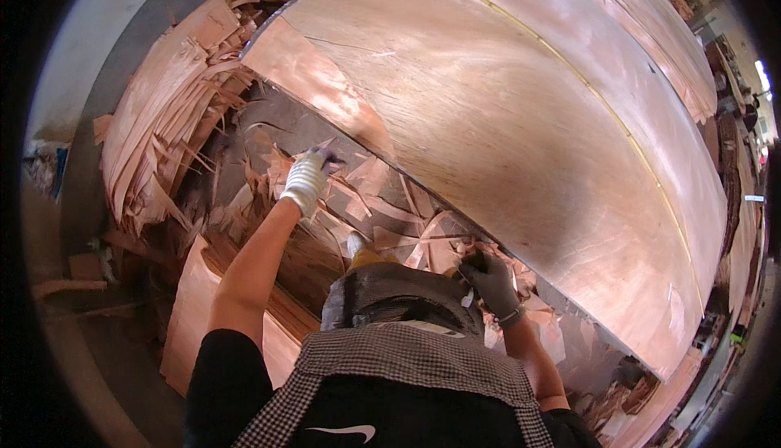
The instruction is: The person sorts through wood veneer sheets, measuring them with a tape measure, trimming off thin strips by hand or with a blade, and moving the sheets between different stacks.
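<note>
A broad veneer sheet point(521, 139) fills the workshop bench; the gloved left hand point(307, 179) pinches its torn edge strip point(313, 82), steadying it, while the dark-gloved right hand point(490, 281) clenches scraps point(407, 236) below.

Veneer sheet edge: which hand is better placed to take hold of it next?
Probably the left hand: its gloved fingers sit right at the lower edge of the large veneer sheet. The right hand is lower, among the veneer scraps, slightly off that edge.
</note>
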Demonstrator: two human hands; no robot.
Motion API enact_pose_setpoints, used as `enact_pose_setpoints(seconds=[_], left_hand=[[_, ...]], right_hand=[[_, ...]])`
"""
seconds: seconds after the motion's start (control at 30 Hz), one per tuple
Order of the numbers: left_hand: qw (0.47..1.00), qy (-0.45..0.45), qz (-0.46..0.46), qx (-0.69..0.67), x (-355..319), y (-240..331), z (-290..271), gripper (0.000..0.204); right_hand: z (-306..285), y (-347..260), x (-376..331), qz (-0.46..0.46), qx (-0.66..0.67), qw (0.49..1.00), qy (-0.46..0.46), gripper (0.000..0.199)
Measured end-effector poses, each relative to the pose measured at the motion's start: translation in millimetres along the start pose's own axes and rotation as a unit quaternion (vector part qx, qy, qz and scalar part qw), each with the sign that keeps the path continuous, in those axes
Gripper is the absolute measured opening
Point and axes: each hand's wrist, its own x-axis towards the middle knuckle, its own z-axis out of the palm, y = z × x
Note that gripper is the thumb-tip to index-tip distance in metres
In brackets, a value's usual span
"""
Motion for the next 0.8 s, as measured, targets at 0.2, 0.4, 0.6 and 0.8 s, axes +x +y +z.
enact_pose_setpoints(seconds=[0.2, 0.4, 0.6, 0.8], left_hand=[[0.965, -0.003, 0.240, 0.106, 108, -25, 32, 0.020], [0.928, -0.067, 0.314, 0.190, 146, -28, 33, 0.018], [0.923, 0.040, 0.363, 0.125, 155, -48, 41, 0.037], [0.782, -0.140, 0.592, 0.137, 178, -53, 66, 0.056]], right_hand=[[96, -68, 84, 0.057, 0.079, 0.992, 0.078, 0.018], [155, -80, 186, 0.108, 0.172, 0.965, 0.166, 0.019], [182, -58, 272, 0.144, 0.187, 0.938, 0.252, 0.027], [198, -50, 289, 0.166, 0.190, 0.916, 0.311, 0.027]])
